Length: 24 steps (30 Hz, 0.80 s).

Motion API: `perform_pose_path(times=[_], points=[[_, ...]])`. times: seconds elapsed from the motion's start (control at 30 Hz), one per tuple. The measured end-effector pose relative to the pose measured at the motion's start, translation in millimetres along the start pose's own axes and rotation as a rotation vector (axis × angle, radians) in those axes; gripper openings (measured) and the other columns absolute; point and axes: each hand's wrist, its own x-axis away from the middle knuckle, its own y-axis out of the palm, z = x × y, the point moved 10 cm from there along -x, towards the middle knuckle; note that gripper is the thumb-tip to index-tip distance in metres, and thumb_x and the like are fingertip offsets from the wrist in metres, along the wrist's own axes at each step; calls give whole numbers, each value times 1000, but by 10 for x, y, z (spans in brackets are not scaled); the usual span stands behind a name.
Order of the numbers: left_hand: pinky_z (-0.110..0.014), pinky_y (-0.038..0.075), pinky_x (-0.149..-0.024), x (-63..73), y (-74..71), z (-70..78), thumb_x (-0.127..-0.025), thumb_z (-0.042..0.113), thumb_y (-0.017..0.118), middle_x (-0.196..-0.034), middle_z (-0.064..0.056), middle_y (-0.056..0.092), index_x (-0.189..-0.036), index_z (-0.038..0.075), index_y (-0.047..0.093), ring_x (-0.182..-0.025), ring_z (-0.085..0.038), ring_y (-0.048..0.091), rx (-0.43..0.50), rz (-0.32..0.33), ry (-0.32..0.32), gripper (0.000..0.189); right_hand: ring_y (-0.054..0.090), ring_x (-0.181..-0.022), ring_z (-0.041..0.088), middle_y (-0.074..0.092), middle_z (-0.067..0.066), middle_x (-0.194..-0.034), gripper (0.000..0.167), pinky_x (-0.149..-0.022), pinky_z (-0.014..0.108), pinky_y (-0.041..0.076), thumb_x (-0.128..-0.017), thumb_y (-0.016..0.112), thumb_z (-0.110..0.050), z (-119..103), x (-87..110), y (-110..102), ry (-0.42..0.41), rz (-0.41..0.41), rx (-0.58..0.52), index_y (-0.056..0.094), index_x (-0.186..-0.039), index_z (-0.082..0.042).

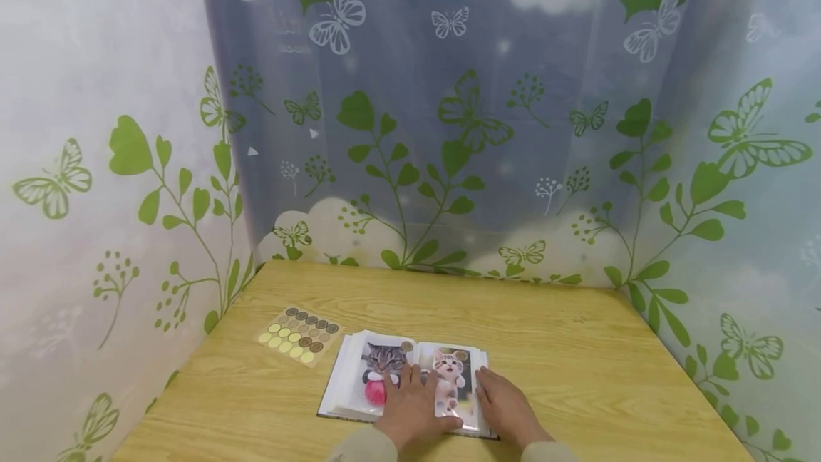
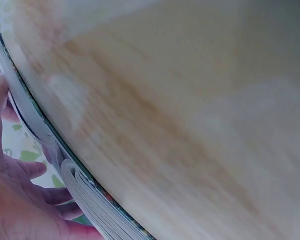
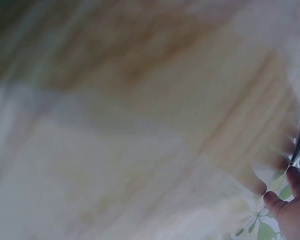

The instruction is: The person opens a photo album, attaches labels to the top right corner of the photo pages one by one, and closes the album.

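Photo album lies opened flat on the near part of the counter, well short of the far edge, cat photos on both pages. Left hand grasps nothing: fingers extended and spread, palm down over the gutter and right page. Right hand also unclenched, fingers extended against the album's right edge, no grip seen. Handling, judged by look: fairly light; cover probably stiff, page block thick but flexible, clear sleeves likely slippery and easy to crease. Best hold: stiff cover edges for moving it, a page's outer margin for turning; flat palm to keep it down. Left hand hides part of the photos, right hand takes up the right margin; left margin has no hand on it. Sticker sheet, yellow and brown rounds, lies beyond the album's left side, toward the counter's left edge; looks thin, would slide easily. Round sticker at the top of the right photo, another on the left. Patterned curtain behind the far edge.
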Motion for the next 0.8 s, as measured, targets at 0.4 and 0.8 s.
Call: perform_pose_path(times=[0.4, 0.8], points=[[-71, 28, -105, 4, 20, -16, -74, 79, 63, -143, -24, 48, -142, 11, 52, -136, -42, 40, 14, -34, 52, 97, 47, -130, 44, 52, 26, -139, 39, -109, 56, 35, -98, 54, -9, 31, 27, 20, 12, -19, 1, 56, -132, 9], [-68, 32, -105, -45, -18, -72, -74, 76, 65, -141, -21, 51, -138, 13, 57, -134, -40, 43, -25, -64, 106, 90, 47, -129, 45, 52, 27, -139, 39, -109, 57, 35, -99, 53, -9, 7, -16, 14, 22, -21, -4, 55, -133, 10]])
